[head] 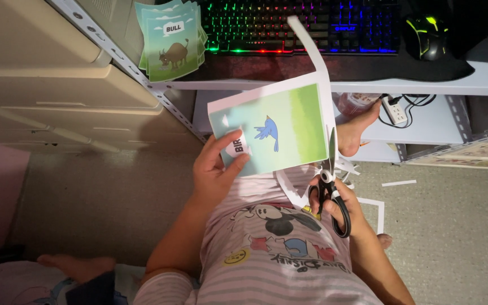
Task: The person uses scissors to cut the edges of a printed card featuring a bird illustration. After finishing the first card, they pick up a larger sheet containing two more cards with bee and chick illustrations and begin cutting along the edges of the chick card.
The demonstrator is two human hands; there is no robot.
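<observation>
Left grip [217, 169] clamps one bird card [272, 133]; right grip [340, 206] clamps one pair of scissors [329, 181].

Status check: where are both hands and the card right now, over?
Left hand pinches bird card at its lower left corner. Right hand in black scissors, blades up along card's right edge. White strip curling off above. Path unobstructed.

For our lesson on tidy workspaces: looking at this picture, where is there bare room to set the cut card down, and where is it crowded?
Bare floor lies left of the left hand, below the beige drawers. The desk edge right of the paper card is also free. It is crowded by the right hand with the scissors, where paper strips litter the floor, and around the card stack beside the keyboard.
</observation>
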